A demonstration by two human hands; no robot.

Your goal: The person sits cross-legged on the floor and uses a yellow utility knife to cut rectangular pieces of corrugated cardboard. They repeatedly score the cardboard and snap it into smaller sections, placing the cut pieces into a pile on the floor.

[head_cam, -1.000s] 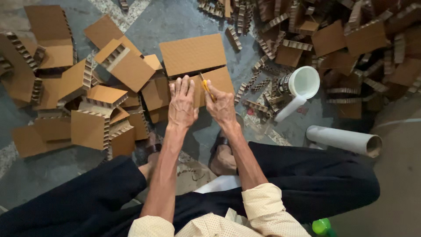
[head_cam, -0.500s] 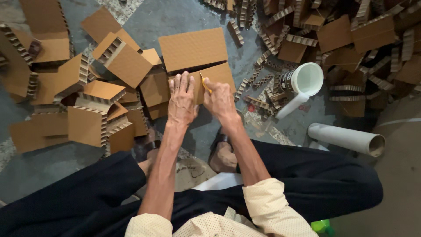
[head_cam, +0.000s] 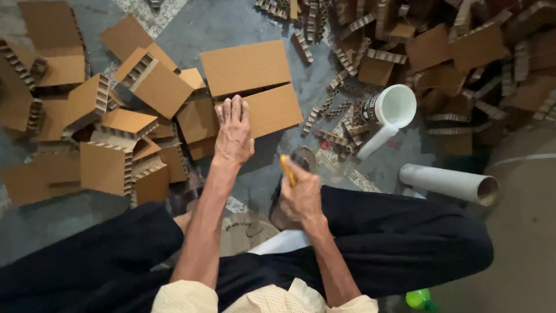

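cardboard piece (head_cam: 272, 110): flat brown rectangle on the grey floor, slightly tilted, its left end under the left hand (head_cam: 233, 133), just below a larger brown sheet.
yellow tool (head_cam: 287, 170): thin yellow stick, angled upward, gripped in the right hand (head_cam: 301, 194).

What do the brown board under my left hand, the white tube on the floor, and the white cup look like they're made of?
Brown board: looks like cardboard, matte tan; nearby offcuts show honeycomb edges.
White tube: probably cardboard with white wrap; its open end shows a thick brown wall.
White cup: likely plastic, smooth and slightly glossy.

Matt brown cardboard panel (head_cam: 272, 110); glossy white plastic cup (head_cam: 394, 107); rough grey concrete floor (head_cam: 231, 29).
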